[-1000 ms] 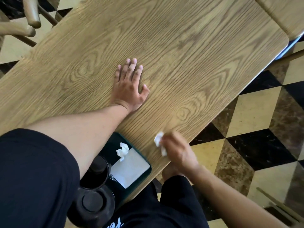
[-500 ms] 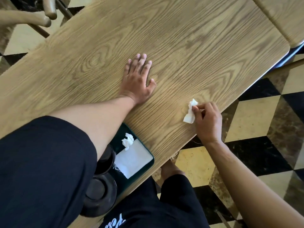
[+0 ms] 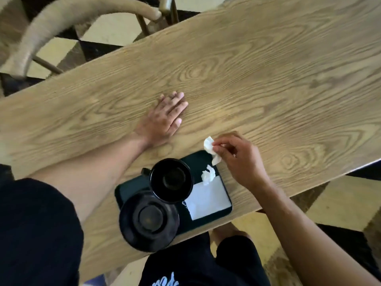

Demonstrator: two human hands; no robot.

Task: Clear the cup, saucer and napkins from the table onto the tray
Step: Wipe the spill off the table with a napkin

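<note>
A dark green tray lies at the near edge of the wooden table. On it stand a black cup and a black saucer, which overhangs the tray's near left corner. A flat white napkin and a small crumpled napkin lie on the tray's right half. My right hand pinches another crumpled white napkin just above the tray's far right corner. My left hand rests flat on the table beyond the tray, fingers together and holding nothing.
A wooden chair stands beyond the table's far left side. The checkered floor shows at the right past the table edge. My dark shorts are below the near edge.
My right hand has carried the crumpled napkin left from the table's right part to above the tray's corner. The view has shifted, so cup and saucer now show fully. My left hand stays flat.
</note>
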